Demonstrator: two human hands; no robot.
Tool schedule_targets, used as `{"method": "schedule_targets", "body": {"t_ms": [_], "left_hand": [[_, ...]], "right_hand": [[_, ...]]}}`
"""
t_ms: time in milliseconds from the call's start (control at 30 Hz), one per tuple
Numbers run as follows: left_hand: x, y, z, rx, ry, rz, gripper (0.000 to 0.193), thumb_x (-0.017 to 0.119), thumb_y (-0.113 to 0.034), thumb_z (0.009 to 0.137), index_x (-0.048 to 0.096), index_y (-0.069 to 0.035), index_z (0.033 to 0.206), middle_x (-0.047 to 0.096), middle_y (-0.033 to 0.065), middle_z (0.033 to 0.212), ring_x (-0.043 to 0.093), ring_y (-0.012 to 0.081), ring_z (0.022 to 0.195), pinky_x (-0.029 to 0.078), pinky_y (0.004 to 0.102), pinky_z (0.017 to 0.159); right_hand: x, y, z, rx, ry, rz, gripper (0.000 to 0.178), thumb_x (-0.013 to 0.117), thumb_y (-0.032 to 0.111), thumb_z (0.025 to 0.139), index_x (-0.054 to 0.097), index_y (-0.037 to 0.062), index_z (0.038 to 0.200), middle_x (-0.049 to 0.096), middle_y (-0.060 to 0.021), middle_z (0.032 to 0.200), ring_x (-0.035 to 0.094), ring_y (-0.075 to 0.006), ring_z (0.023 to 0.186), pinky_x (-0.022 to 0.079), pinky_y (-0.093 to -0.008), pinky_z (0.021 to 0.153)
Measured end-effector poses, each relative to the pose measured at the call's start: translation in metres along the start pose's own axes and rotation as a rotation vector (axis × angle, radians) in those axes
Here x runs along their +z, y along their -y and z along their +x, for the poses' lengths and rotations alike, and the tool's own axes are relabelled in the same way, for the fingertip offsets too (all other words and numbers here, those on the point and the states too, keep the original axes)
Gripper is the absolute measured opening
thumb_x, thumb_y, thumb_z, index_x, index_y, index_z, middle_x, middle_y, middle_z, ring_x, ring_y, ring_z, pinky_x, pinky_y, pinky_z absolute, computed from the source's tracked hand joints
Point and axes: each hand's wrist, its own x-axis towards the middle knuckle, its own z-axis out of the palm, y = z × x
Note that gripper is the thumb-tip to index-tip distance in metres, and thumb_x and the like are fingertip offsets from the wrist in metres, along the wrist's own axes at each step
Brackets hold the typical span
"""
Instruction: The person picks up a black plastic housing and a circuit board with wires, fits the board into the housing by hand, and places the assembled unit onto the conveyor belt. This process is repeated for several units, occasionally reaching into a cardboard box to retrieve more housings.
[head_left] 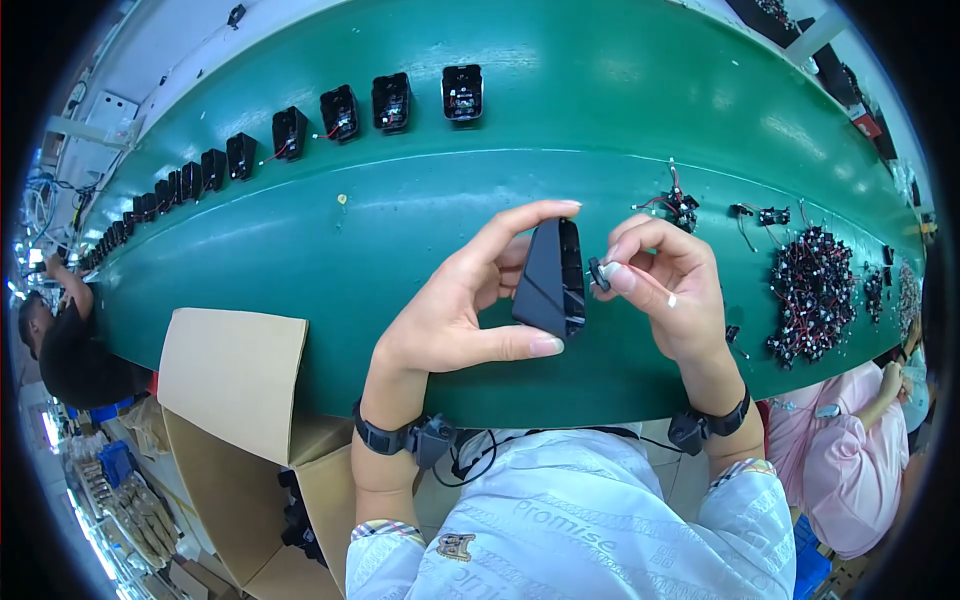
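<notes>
My left hand (pixel 465 295) grips a black plastic housing (pixel 541 275) between thumb and fingers, tilted so its open side faces right. Just right of that opening, my right hand (pixel 665 280) pinches a small round black part (pixel 598 274) between thumb and fingertips. A narrow gap shows between this part and the housing. What the part is exactly, I cannot make out. Beyond my right hand, a small black assembly with red and white wires (pixel 681 208) lies on the green table (pixel 420 240).
Several open black housings (pixel 462 92) stand in a curved row along the table's far side. A heap of small black wired parts (pixel 815 290) lies at right. An open cardboard box (pixel 235 375) sits at near left. Other people sit at far left (pixel 85 345) and right (pixel 850 460).
</notes>
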Motion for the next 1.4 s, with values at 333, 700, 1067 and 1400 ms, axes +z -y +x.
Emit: {"method": "schedule_targets", "body": {"t_ms": [333,700,1067,1400], "left_hand": [[0.003,0.002,0.001,-0.096,0.081,0.010,0.107,0.095,-0.016,0.065,0.037,0.002,0.153,0.054,0.0153,0.143,0.056,0.0236,0.130,0.042,0.0368,0.111],[0.007,0.019,0.004,0.081,0.092,0.073,0.099,0.090,-0.012,0.076,0.034,-0.002,0.156,0.047,0.0126,0.151,0.054,0.0236,0.134,0.044,0.0383,0.110],[0.006,0.017,0.003,-0.100,0.002,-0.027,0.105,0.048,-0.081,0.089,0.054,0.012,0.136,0.064,0.0205,0.128,0.062,0.0256,0.121,0.046,0.0356,0.106],[0.002,0.033,0.010,0.019,-0.060,-0.379,0.075,0.020,-0.056,0.106,0.062,0.004,0.119,0.071,0.0171,0.096,0.072,0.0240,0.072,0.057,0.0297,0.055]], "right_hand": [[0.018,0.001,-0.009,-0.287,-0.179,-0.506,0.011,0.073,0.000,0.092,0.064,-0.0039,0.095,0.071,-0.0068,0.080,0.072,-0.0109,0.071,0.059,-0.0244,0.063],[0.029,-0.009,-0.009,-0.216,-0.207,-0.459,0.010,0.071,0.005,0.096,0.063,-0.0008,0.094,0.064,-0.0032,0.082,0.056,-0.0042,0.068,0.043,-0.0200,0.059],[-0.002,0.014,-0.003,-0.316,0.061,-0.629,0.018,0.077,0.000,0.078,0.073,-0.0017,0.095,0.063,-0.0043,0.077,0.054,-0.0097,0.064,0.040,-0.0220,0.058],[0.018,-0.008,-0.001,0.015,0.009,-0.245,0.036,0.085,0.009,0.079,0.075,0.0032,0.113,0.060,-0.0009,0.098,0.058,-0.0055,0.080,0.044,-0.0175,0.058]]}}
